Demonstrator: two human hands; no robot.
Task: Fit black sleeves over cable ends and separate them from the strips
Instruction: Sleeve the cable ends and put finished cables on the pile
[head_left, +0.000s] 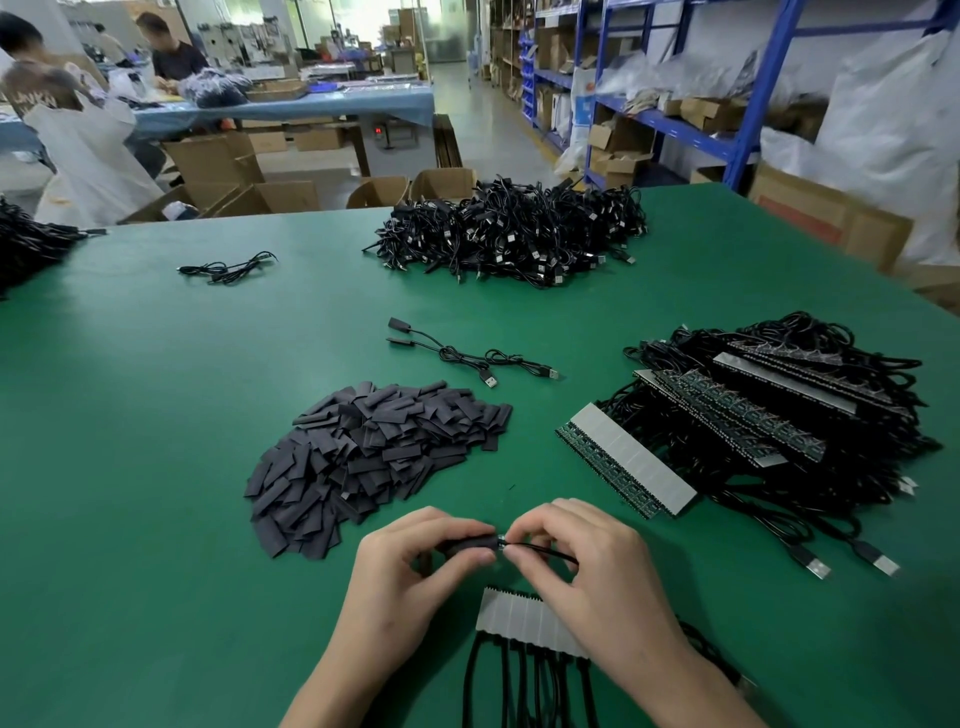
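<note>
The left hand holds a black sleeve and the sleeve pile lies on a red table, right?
No: the head view shows a green table, not red. The left hand does hold a black sleeve, and the sleeve pile lies on it.

I'm seeing the sleeve pile (374, 457) lying left of the strip stack (753, 415), two loose cables (467, 356) lying behind the pile, the cable heap (514, 234) sitting farther back, and one strip (514, 616) lying nearest me.
</note>
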